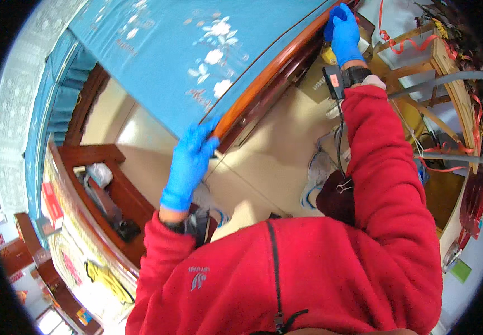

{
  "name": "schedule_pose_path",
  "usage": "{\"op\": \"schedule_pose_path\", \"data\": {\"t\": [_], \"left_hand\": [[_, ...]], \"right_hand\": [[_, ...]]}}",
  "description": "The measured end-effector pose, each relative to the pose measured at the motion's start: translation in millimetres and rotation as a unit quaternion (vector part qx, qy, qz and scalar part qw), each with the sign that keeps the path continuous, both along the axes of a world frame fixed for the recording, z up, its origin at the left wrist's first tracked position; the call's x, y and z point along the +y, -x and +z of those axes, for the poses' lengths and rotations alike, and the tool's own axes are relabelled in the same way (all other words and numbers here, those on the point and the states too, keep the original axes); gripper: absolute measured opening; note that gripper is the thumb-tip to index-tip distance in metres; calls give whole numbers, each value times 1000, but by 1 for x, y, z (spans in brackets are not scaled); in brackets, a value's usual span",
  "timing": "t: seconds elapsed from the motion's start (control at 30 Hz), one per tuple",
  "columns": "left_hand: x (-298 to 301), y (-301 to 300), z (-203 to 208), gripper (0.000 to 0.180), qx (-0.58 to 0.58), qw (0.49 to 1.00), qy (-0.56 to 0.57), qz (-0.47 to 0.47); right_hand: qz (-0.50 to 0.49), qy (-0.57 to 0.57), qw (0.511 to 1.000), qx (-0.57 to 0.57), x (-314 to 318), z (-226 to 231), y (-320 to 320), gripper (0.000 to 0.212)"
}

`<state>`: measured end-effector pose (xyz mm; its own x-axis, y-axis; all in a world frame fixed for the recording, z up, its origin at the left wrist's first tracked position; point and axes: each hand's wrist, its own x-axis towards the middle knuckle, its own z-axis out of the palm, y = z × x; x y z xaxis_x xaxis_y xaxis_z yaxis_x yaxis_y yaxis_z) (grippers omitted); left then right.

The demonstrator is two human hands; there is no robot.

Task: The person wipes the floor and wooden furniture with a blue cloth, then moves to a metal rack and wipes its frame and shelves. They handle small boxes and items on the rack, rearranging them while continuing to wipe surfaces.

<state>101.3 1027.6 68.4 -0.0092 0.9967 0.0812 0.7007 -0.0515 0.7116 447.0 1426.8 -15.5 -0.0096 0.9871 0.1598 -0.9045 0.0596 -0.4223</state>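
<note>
A blue cloth with white flowers covers a large flat piece of furniture. Along its near right side runs a glossy reddish-brown wooden edge. My left hand, in a blue glove, is at the near corner. Its fingers are bent together over the cloth's margin, beside the end of the wood. Farther off, at the upper right, my right hand, gloved in blue too, has its fingers curled at the far end of the wooden edge. What lies within those fingers is hidden.
A brown wooden seat with dark objects and a clear plastic bag is at the left. To the right stands a light wooden frame wound with red ribbon. A cardboard box sits on the tiled floor, beyond my feet.
</note>
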Motion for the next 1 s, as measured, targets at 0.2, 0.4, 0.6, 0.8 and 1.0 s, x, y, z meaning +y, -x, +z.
{"op": "schedule_pose_path", "data": {"t": [0.2,0.4,0.6,0.8,1.0], "left_hand": [[1,7,-8,30,-244,967,65,29],[2,14,-10,25,-400,909,100,62],[5,22,-15,26,-449,879,100,123],[-3,24,-11,23,-456,875,52,152],[-10,38,-11,20,-460,869,79,163]], "right_hand": [[-230,33,864,-447,-165,25,94,34],[-159,34,869,-467,-269,38,151,38],[-95,59,900,-421,-359,46,201,43],[-103,30,890,-444,-400,34,228,40],[131,39,865,-482,-447,0,204,44]]}}
